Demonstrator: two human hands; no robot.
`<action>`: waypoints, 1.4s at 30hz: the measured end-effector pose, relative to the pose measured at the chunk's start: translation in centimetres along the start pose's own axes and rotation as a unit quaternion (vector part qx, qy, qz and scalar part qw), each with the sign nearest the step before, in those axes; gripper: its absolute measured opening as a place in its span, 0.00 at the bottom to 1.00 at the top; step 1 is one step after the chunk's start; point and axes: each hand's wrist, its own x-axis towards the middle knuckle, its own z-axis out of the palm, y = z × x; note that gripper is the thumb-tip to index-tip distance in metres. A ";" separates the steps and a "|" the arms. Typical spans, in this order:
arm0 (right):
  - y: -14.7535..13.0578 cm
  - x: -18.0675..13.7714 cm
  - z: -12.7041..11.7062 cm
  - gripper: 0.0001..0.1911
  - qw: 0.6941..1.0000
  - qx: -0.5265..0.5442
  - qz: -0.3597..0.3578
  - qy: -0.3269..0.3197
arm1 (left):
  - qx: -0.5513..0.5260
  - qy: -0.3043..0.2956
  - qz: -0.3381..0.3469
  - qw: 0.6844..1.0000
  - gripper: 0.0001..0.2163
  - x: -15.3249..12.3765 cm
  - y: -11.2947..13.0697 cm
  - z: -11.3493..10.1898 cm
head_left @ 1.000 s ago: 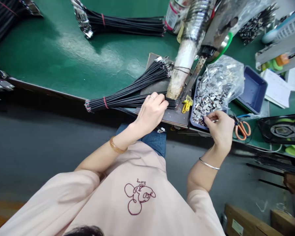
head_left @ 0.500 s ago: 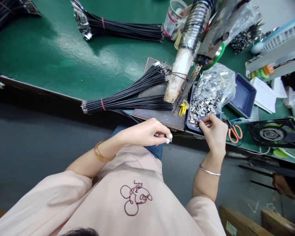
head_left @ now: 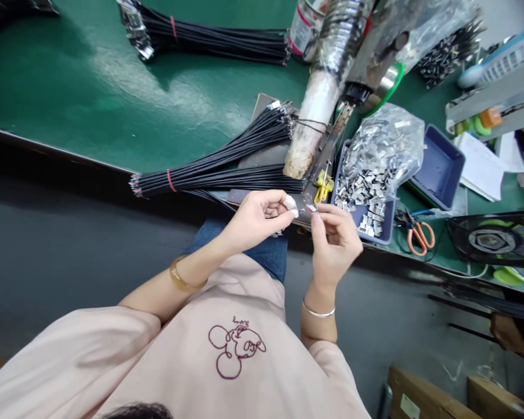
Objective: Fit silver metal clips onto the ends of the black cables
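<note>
My left hand and my right hand meet in front of my chest, just below the table edge. The left hand's fingers are pinched on the end of a thin black cable. Between thumb and finger the right hand pinches a small metal shell. The two fingertips nearly touch. A bundle of black cables tied with a red band lies on the table just above the left hand. A blue tray of small metal shells sits right of my hands.
A wrapped machine arm slants down to a dark plate. A clear bag of metal parts, an empty blue tray, orange scissors, a fan and a second cable bundle lie on the green table.
My left hand left the cable bundle and drew back with a cable end. My right hand left the blue tray and moved left to meet it.
</note>
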 end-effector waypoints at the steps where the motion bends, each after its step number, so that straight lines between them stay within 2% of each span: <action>1: 0.3 -0.2 0.4 0.04 0.999 0.018 0.014 -0.025 | 0.003 -0.005 0.004 1.000 0.05 0.0 0.0 0.0; 4: 1.0 -0.3 0.9 0.04 0.994 0.066 0.050 -0.067 | 0.015 -0.016 0.017 1.000 0.05 -0.1 0.1 0.0; 12: 0.7 -0.2 0.3 0.02 0.994 0.073 0.038 -0.070 | 0.095 -0.025 0.081 0.992 0.05 -0.1 -0.1 -0.3; 16: 0.4 -0.4 -0.6 0.03 0.996 0.000 0.001 -0.086 | 0.220 -0.045 0.161 0.961 0.05 -0.1 -0.1 -0.5; 19: 0.3 -0.8 -0.4 0.04 0.997 -0.030 -0.015 -0.067 | 0.279 -0.045 0.204 0.937 0.07 -0.3 -0.1 -0.4; 22: 0.4 -1.2 0.5 0.04 0.999 -0.012 -0.027 -0.025 | 0.259 -0.041 0.161 0.952 0.10 -0.5 -0.1 -0.3; 25: 0.7 -1.3 1.2 0.04 0.998 -0.026 -0.054 -0.004 | 0.133 -0.051 0.066 0.988 0.10 -0.4 -0.2 -0.3; 29: 0.7 -1.4 1.1 0.09 0.991 -0.037 -0.121 0.046 | 0.005 -0.034 -0.006 0.999 0.07 0.0 -0.2 -0.4; 33: 0.7 -1.6 0.8 0.08 0.977 -0.058 -0.203 0.033 | -0.014 -0.017 0.002 1.000 0.04 0.3 -0.2 -0.1; 39: 1.3 -1.3 0.7 0.03 0.993 -0.036 -0.108 0.034 | -0.009 0.012 0.009 1.000 0.06 0.6 0.0 0.2; 42: 1.4 -1.1 0.7 0.05 0.987 -0.072 -0.141 0.016 | 0.003 0.030 0.022 0.999 0.07 0.7 0.0 0.1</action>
